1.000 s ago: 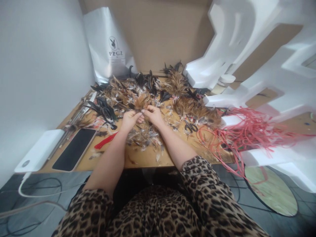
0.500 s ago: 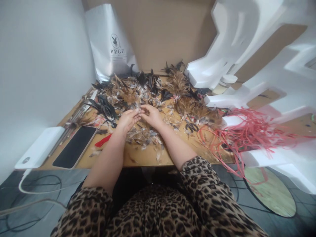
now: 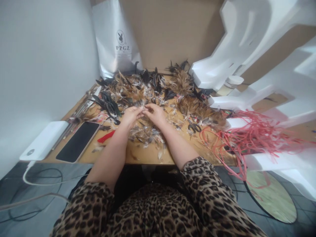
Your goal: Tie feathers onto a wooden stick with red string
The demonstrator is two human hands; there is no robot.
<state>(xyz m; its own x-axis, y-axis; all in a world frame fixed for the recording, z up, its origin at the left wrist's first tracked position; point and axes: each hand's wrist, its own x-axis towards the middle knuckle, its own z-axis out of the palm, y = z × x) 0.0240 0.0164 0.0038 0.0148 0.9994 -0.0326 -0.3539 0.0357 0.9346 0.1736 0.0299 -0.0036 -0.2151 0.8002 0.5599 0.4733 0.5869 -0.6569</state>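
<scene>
My left hand [image 3: 132,117] and my right hand [image 3: 155,114] meet over the middle of the table, fingertips pinched together. Between them they grip a brown feather bunch [image 3: 135,98], whose pale quill ends are at the fingertips; its outline blends into the feathers behind. Just below the hands lies a loose heap of brown and grey feathers [image 3: 148,134]. Black feathers [image 3: 108,104] rest left of my left hand, near a red strip [image 3: 105,136]. To the right of my right hand are black-handled scissors [image 3: 194,127] and a long pile of brown feathers [image 3: 197,112].
A phone [image 3: 77,141] and a white power bank [image 3: 44,140] with a cable lie at the left edge. A silver bag [image 3: 118,59] stands behind. Red ribbon strands [image 3: 247,131] hang over white foam pieces [image 3: 261,161] on the right. A lidded jar [image 3: 230,85] stands behind them.
The camera view has shifted slightly, so the table contents appear a little further right and higher. Both hands stay together at the feather bunch, with only small finger movement.
</scene>
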